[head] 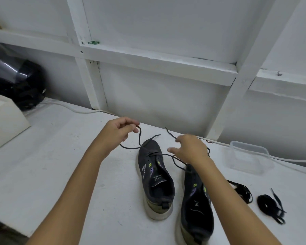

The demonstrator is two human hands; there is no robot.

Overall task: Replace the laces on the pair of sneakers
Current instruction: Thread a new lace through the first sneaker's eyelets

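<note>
Two dark grey sneakers with pale soles stand on the white table, toes pointing away: the left sneaker [153, 175] and the right sneaker [195, 204], whose toe my right arm hides. A thin dark lace [140, 138] runs through the left sneaker's lowest eyelets only. My left hand [119, 130] pinches one side of that lace, raised above and left of the toe. My right hand [191, 148] is blurred over the right shoe's toe, and the lace's other side runs to it; its hold is unclear. Two bundles of black laces [270, 206] lie right of the shoes.
A clear plastic container [249, 156] sits at the right near the wall. A white cable [74, 108] runs along the table's back edge. A black helmet [16, 82] and a beige box [5, 121] stand at the far left. White panelled wall behind.
</note>
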